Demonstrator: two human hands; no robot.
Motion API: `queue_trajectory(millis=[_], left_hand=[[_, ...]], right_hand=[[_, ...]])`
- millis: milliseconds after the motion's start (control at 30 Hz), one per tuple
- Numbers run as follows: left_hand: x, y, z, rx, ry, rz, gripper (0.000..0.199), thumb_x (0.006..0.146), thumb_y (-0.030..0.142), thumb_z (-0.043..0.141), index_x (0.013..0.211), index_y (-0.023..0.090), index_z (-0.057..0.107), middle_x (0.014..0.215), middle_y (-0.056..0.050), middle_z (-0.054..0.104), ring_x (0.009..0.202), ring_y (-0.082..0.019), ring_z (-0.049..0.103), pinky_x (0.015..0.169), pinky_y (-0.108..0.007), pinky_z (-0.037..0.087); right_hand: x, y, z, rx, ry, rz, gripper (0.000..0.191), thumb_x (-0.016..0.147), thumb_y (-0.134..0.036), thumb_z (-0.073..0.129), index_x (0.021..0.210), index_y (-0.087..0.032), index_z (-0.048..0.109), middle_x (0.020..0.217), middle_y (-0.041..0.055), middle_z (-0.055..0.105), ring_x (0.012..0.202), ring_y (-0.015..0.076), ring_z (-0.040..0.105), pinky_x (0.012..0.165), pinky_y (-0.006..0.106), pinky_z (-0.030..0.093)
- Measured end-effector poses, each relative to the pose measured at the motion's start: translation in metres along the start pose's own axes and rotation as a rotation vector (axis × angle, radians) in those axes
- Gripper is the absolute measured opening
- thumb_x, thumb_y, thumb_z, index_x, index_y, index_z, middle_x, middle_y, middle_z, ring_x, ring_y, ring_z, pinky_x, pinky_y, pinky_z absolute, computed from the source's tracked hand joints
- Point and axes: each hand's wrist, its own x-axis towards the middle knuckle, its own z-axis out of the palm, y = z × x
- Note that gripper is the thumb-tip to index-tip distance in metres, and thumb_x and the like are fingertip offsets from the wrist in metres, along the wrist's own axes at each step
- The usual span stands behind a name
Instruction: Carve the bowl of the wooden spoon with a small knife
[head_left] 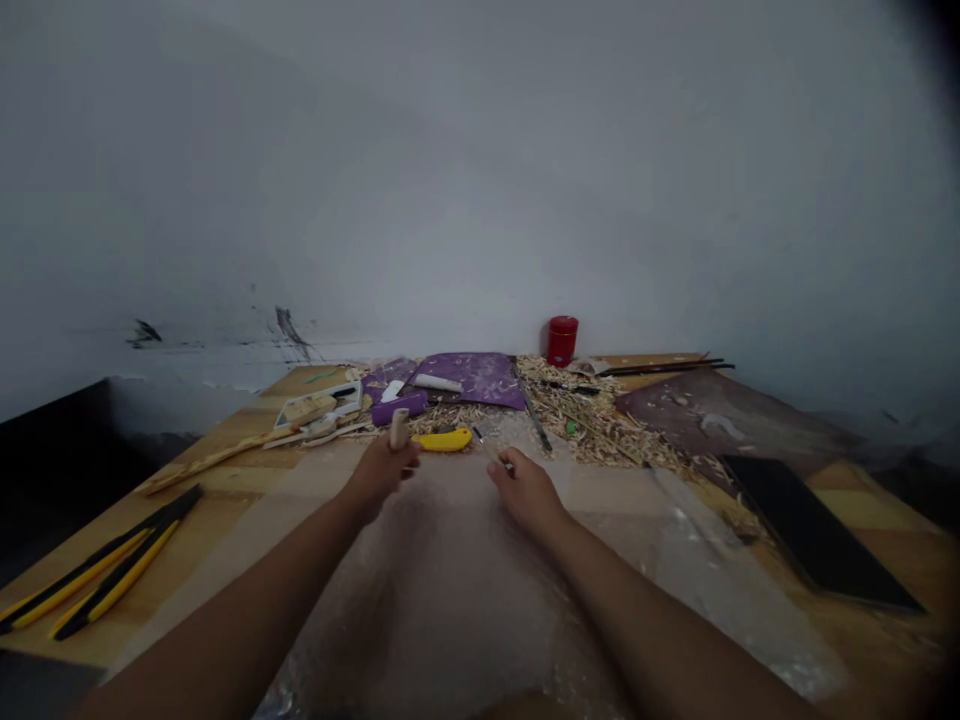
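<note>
My left hand [382, 478] is closed around a small pale piece of wood [400, 428], whose rounded upper end sticks up above the fingers. Level with it and to the right, my right hand [527, 490] pinches a slim carving knife [491, 452]; its short thin tip points up and left, and most of the handle is hidden in the fingers. The two hands are apart, above a see-through plastic sheet [450, 560]. Just beyond them, between the hands, lies a yellow-handled tool [444, 440].
Wood shavings [600, 425] cover the table's back, around purple sheets [480, 378] and a red canister [562, 340]. Yellow-and-black long-handled cutters [124, 565] lie left, near a long wooden stick [217, 460] and a white tray [319, 402]. At right rests a flat black slab [817, 530].
</note>
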Motion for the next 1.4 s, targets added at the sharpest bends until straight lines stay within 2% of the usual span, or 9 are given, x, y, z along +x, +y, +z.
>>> queue_trajectory(millis=[133, 267, 467, 733, 867, 967, 1100, 1267, 1400], left_hand=[[-0.013, 0.011, 0.048, -0.174, -0.178, 0.013, 0.026, 0.063, 0.036, 0.06, 0.079, 0.016, 0.052, 0.064, -0.001, 0.059, 0.043, -0.008, 0.048, 0.044, -0.021, 0.035], [-0.021, 0.023, 0.067, -0.332, -0.216, 0.033, 0.029, 0.066, 0.034, 0.06, 0.087, 0.018, 0.049, 0.06, 0.005, 0.052, 0.039, -0.004, 0.041, 0.04, -0.018, 0.031], [-0.015, 0.016, 0.059, -0.444, -0.208, -0.05, 0.027, 0.062, 0.031, 0.065, 0.075, 0.019, 0.044, 0.048, 0.009, 0.045, 0.035, -0.004, 0.036, 0.034, -0.016, 0.022], [0.007, -0.003, 0.045, -0.452, -0.147, -0.11, 0.02, 0.063, 0.029, 0.063, 0.066, 0.017, 0.048, 0.047, 0.007, 0.048, 0.035, -0.004, 0.038, 0.033, -0.016, 0.02], [0.008, -0.004, 0.043, -0.468, -0.152, -0.111, 0.022, 0.067, 0.034, 0.058, 0.065, 0.018, 0.044, 0.046, 0.008, 0.046, 0.033, -0.004, 0.037, 0.035, -0.017, 0.027], [0.003, -0.005, 0.046, -0.456, -0.222, -0.104, 0.023, 0.07, 0.04, 0.054, 0.068, 0.018, 0.046, 0.05, 0.006, 0.05, 0.035, -0.005, 0.042, 0.039, -0.019, 0.035], [-0.001, -0.008, 0.051, -0.392, -0.279, -0.109, 0.024, 0.071, 0.04, 0.053, 0.081, 0.019, 0.049, 0.047, 0.006, 0.052, 0.034, -0.009, 0.047, 0.037, -0.02, 0.033], [0.002, -0.015, 0.055, -0.33, -0.298, -0.111, 0.018, 0.064, 0.028, 0.06, 0.072, 0.018, 0.047, 0.042, 0.008, 0.049, 0.036, -0.008, 0.046, 0.043, -0.021, 0.038], [0.002, -0.021, 0.057, -0.268, -0.318, -0.145, 0.016, 0.065, 0.029, 0.059, 0.065, 0.018, 0.047, 0.044, 0.006, 0.051, 0.038, -0.009, 0.048, 0.041, -0.02, 0.035]], right_hand=[[-0.01, -0.006, -0.003, -0.112, 0.056, -0.075, 0.025, 0.087, -0.03, 0.049, 0.108, -0.016, 0.053, 0.106, 0.0063, 0.055, 0.086, 0.018, 0.057, 0.072, 0.037, 0.048], [-0.016, -0.012, -0.005, -0.215, 0.094, -0.131, 0.022, 0.088, -0.031, 0.048, 0.101, -0.015, 0.055, 0.097, 0.0045, 0.058, 0.078, 0.0154, 0.058, 0.068, 0.034, 0.048], [-0.019, -0.016, -0.007, -0.316, 0.085, -0.183, 0.018, 0.087, -0.031, 0.045, 0.083, -0.017, 0.055, 0.068, -0.0007, 0.058, 0.064, 0.0129, 0.055, 0.06, 0.025, 0.039], [-0.018, -0.016, -0.009, -0.286, 0.069, -0.208, 0.018, 0.084, -0.029, 0.045, 0.074, -0.02, 0.056, 0.061, -0.0012, 0.057, 0.057, 0.0135, 0.053, 0.053, 0.021, 0.032], [-0.02, -0.018, -0.01, -0.175, 0.101, -0.21, 0.022, 0.086, -0.031, 0.042, 0.094, -0.019, 0.058, 0.061, -0.002, 0.059, 0.054, 0.0134, 0.055, 0.05, 0.02, 0.036], [-0.023, -0.019, -0.011, -0.1, 0.139, -0.245, 0.033, 0.085, -0.032, 0.043, 0.114, -0.019, 0.052, 0.077, 0.0012, 0.066, 0.064, 0.0143, 0.06, 0.058, 0.021, 0.043], [-0.028, -0.02, -0.011, -0.03, 0.198, -0.303, 0.035, 0.083, -0.03, 0.046, 0.115, -0.02, 0.053, 0.099, 0.0054, 0.065, 0.081, 0.0175, 0.061, 0.072, 0.026, 0.044], [-0.031, -0.025, -0.012, 0.092, 0.267, -0.313, 0.032, 0.081, -0.027, 0.05, 0.111, -0.02, 0.056, 0.087, 0.003, 0.067, 0.07, 0.0157, 0.061, 0.066, 0.025, 0.046], [-0.032, -0.028, -0.036, 0.234, 0.416, -0.261, 0.03, 0.08, -0.03, 0.053, 0.109, -0.021, 0.055, 0.071, -0.0018, 0.06, 0.06, 0.0123, 0.054, 0.058, 0.023, 0.043]])
